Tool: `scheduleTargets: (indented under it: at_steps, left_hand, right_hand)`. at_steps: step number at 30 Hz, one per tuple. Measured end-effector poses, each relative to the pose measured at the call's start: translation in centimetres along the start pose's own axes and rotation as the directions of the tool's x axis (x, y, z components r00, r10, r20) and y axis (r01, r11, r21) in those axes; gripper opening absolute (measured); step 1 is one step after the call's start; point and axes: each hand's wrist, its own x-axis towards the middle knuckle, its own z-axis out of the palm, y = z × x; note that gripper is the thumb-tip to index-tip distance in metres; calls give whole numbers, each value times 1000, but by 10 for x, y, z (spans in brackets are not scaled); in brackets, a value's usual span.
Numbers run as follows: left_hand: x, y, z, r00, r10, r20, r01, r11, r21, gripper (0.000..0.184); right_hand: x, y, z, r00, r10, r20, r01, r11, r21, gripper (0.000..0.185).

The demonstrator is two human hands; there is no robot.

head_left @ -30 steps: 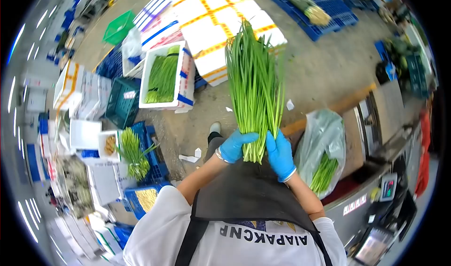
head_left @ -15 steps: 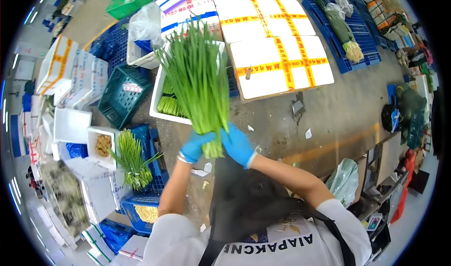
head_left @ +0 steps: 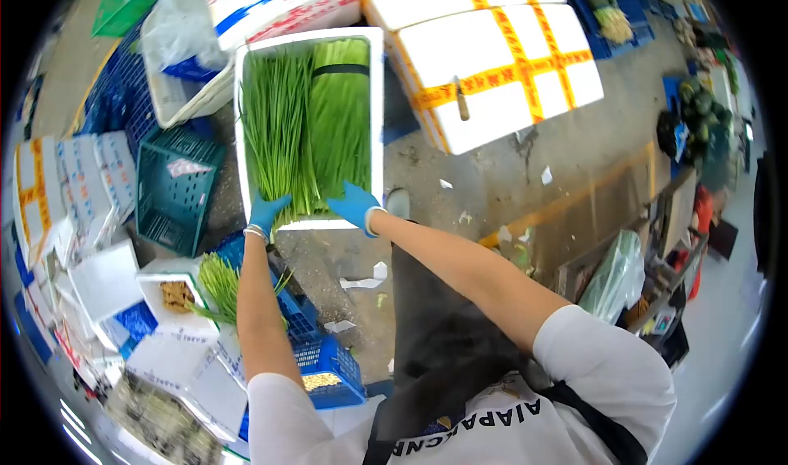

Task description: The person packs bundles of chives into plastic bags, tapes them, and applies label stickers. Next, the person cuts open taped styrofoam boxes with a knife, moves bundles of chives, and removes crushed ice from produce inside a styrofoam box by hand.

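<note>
A white foam box [head_left: 377, 120] holds two masses of long green stalks side by side. The loose bunch [head_left: 275, 128] lies along its left side; a bundle with a black band [head_left: 341, 128] lies on the right. My blue-gloved left hand [head_left: 267, 212] rests on the lower stalk ends of the loose bunch, at the near left corner. At the near right edge my blue-gloved right hand [head_left: 355, 205] has its fingers apart, reaching over the rim beside the stalk ends, and grips nothing.
A dark green crate [head_left: 176, 187] and a white basket with plastic bags [head_left: 197, 100] stand left. Taped white boxes [head_left: 492, 63] are at the upper right, one with a small knife [head_left: 462, 102] on it. Blue crates [head_left: 332, 366] sit near my left arm.
Both hands have moved forward and left with the loose bunch, which now lies in the foam box. My right hand has come off the stalks. The view has shifted too.
</note>
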Motion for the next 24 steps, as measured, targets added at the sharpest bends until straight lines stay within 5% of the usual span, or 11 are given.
scheduleTargets:
  at_steps: [1, 2, 3, 4, 7, 10, 13, 15, 17, 18, 24]
  left_hand:
    - [8, -23, 8, 968, 196, -157, -166, 968, 189, 88]
    - [10, -25, 19, 953, 139, -270, -49, 948, 314, 95]
    - [11, -25, 31, 917, 105, -385, 74, 904, 422, 103]
    - [14, -20, 43, 899, 89, -428, 165, 837, 521, 108]
    - [11, -39, 94, 908, 256, -331, -101, 902, 421, 97]
    - [-31, -8, 162, 952, 288, -105, -217, 875, 432, 85]
    - [-77, 21, 229, 947, 303, 105, -318, 846, 428, 79]
    - [-93, 20, 275, 883, 400, 245, -463, 658, 594, 74]
    - [-137, 64, 325, 903, 149, 403, -342, 817, 464, 73]
    - [-137, 63, 351, 849, 199, 490, -463, 726, 508, 71]
    - [-229, 146, 527, 560, 161, 813, -794, 386, 470, 54]
  right_hand:
    - [-5, 33, -1, 997, -52, -57, 52, 999, 2, 72]
    - [13, 108, 12, 786, -603, 137, 524, 530, -666, 52]
    - [-33, 100, -29, 937, -339, 80, 348, 897, -273, 44]
    - [-84, 87, -70, 988, -58, 143, 29, 980, 199, 37]
    - [-147, 212, -90, 967, 253, -25, -196, 803, 563, 38]
    - [-251, 299, -110, 820, 483, -306, -260, 792, 553, 40]
    - [-358, 362, -97, 690, 636, -346, -328, 701, 634, 40]
    - [-423, 394, -74, 643, 719, -264, -266, 533, 803, 38]
    - [-477, 427, -40, 580, 809, -100, -165, 237, 957, 41]
    - [-501, 450, -19, 558, 828, -50, -139, 153, 978, 41]
    - [-610, 591, 61, 467, 877, 114, 414, -331, 848, 43]
